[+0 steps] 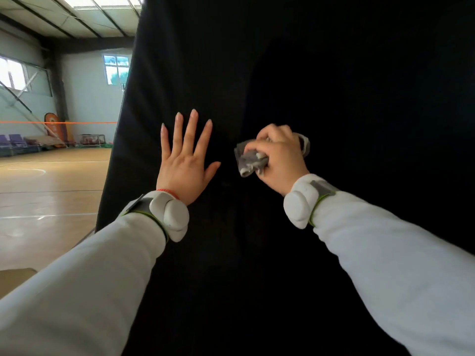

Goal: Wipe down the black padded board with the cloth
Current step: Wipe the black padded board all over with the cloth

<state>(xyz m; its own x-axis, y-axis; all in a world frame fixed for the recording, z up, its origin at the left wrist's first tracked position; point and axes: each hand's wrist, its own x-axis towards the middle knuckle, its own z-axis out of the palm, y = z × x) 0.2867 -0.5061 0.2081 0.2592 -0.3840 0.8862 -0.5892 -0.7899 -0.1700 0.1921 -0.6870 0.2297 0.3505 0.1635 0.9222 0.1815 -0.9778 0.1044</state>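
Note:
The black padded board [308,73] stands upright right in front of me and fills most of the view. My left hand [183,163] lies flat against it, fingers straight and spread, pointing up. To its right, my right hand [279,158] grips a crumpled grey cloth [249,159] and holds it against the board at about the same height. Part of the cloth pokes out on the hand's far side too. Both wrists carry white devices over pale sleeves.
The board's left edge [115,140] runs down to a wooden sports hall floor [46,191]. Far back on the left are purple seats [15,142], an orange net line [59,122], an orange banner and windows in the wall.

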